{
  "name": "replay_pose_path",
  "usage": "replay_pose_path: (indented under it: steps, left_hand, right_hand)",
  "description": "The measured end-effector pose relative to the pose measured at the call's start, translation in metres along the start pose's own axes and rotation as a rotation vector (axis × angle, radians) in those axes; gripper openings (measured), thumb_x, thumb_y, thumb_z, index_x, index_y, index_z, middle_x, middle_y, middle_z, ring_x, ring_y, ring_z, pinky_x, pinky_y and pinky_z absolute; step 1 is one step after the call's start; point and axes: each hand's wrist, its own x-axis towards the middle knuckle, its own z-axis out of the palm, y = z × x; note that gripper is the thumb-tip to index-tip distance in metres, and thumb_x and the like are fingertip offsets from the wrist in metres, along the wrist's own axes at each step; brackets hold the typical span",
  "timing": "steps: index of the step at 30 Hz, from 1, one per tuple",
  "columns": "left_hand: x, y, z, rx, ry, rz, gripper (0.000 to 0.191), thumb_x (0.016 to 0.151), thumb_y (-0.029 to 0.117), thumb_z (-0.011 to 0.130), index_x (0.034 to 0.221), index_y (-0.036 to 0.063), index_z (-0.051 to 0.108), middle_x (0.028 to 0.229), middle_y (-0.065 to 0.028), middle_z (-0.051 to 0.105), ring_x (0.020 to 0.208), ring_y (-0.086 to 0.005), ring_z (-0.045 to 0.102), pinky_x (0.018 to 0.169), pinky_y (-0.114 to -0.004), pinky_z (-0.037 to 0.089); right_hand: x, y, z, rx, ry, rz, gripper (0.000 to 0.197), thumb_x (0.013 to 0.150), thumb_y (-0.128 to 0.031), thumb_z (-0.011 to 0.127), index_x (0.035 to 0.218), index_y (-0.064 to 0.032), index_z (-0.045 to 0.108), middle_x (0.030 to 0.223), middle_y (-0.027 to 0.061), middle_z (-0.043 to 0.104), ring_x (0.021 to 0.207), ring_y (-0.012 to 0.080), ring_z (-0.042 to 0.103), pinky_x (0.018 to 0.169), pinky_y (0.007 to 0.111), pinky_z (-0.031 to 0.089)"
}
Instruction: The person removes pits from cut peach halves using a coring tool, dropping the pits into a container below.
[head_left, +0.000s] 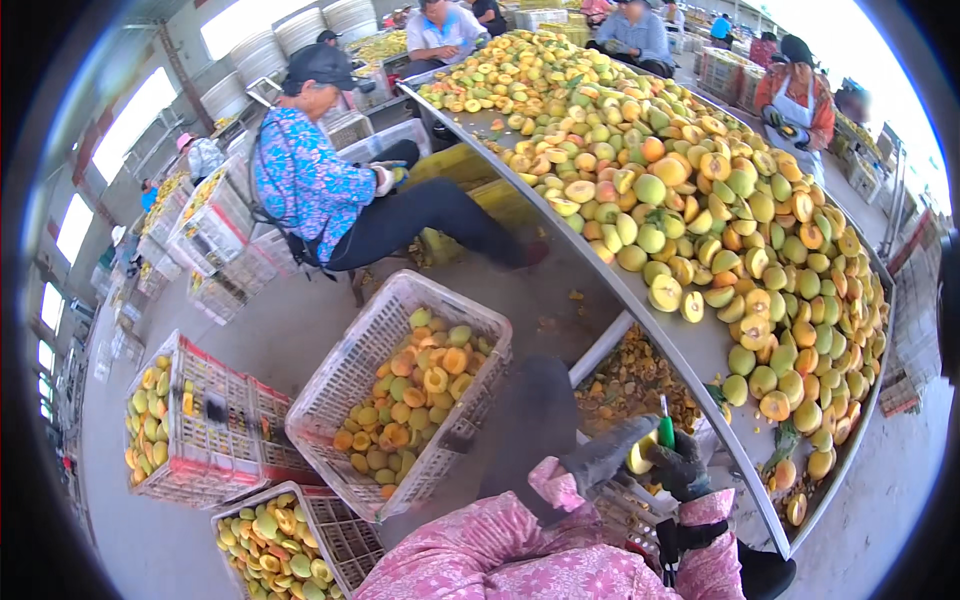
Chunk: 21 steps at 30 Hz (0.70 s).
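Observation:
My left hand (609, 452), in a dark glove, holds a yellow-green piece of peach (640, 456) by its fingertips, low in front of me. Close beside it, my right hand (681, 466) grips a small tool by its green handle (666, 432); a thin metal tip points upward, its exact kind unclear. Both hands are just off the near edge of a metal sorting table (592, 251). Whole and halved peaches (750, 277) lie heaped across that table. Below my hands is a white plastic crate (630, 517), partly hidden by my arms.
To my left, a white plastic crate (409, 281) holds halved peaches. Other peach-filled crates (217, 427) (345, 517) stand next to it. Fruit scraps (637, 375) lie under the table. A co-worker in a blue floral top (307, 176) sits along this side; others sit around the table.

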Motion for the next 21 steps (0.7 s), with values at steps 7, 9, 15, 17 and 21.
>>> replay_pose_path:
  steps: [7,9,15,17,21]
  left_hand:
    - [-0.015,0.017,-0.032,-0.252,0.018,-0.194,0.061,0.087,0.054,0.042,0.119,0.0024,0.049,0.08,-0.0111,0.064,0.055,-0.0154,0.061,0.041,-0.021,0.04]
    - [-0.008,0.024,-0.008,-0.124,0.044,-0.198,0.058,0.088,0.051,0.04,0.12,0.0029,0.049,0.079,-0.0116,0.064,0.051,-0.0137,0.057,0.04,-0.02,0.039]
    - [0.0,0.01,-0.005,-0.092,0.182,-0.163,0.052,0.089,0.044,0.044,0.119,0.0028,0.05,0.071,-0.0094,0.062,0.044,-0.0105,0.048,0.04,-0.019,0.036]
    - [0.002,0.009,0.001,-0.102,0.225,-0.158,0.047,0.088,0.039,0.047,0.118,0.0029,0.05,0.076,-0.0086,0.062,0.049,-0.0103,0.049,0.042,-0.02,0.037]
    - [0.012,0.0,0.019,-0.174,0.264,0.2,0.042,0.089,0.034,0.049,0.116,0.0007,0.05,0.094,-0.0113,0.058,0.075,-0.0164,0.057,0.064,-0.028,0.048]
  right_hand:
    - [0.004,0.002,0.012,0.237,0.153,0.104,0.024,0.08,-0.017,0.059,0.095,0.0003,0.054,0.076,0.0077,0.058,0.064,0.0174,0.059,0.055,0.028,0.047]
    - [0.01,0.046,-0.012,0.026,0.082,-0.196,0.025,0.083,-0.021,0.055,0.097,-0.001,0.052,0.081,0.0076,0.058,0.067,0.0165,0.059,0.055,0.029,0.047]
    - [-0.016,0.009,0.0,0.839,0.039,0.05,0.027,0.086,-0.028,0.05,0.098,-0.0038,0.053,0.078,0.009,0.057,0.054,0.0169,0.052,0.047,0.029,0.044]
    - [-0.017,0.013,0.001,0.758,0.143,0.09,0.028,0.086,-0.029,0.05,0.097,-0.0035,0.054,0.073,0.0092,0.057,0.049,0.0167,0.05,0.045,0.029,0.042]
    - [-0.017,0.007,0.009,0.732,0.189,0.19,0.027,0.085,-0.029,0.052,0.088,-0.0025,0.055,0.067,0.0099,0.056,0.05,0.0176,0.051,0.044,0.029,0.041]
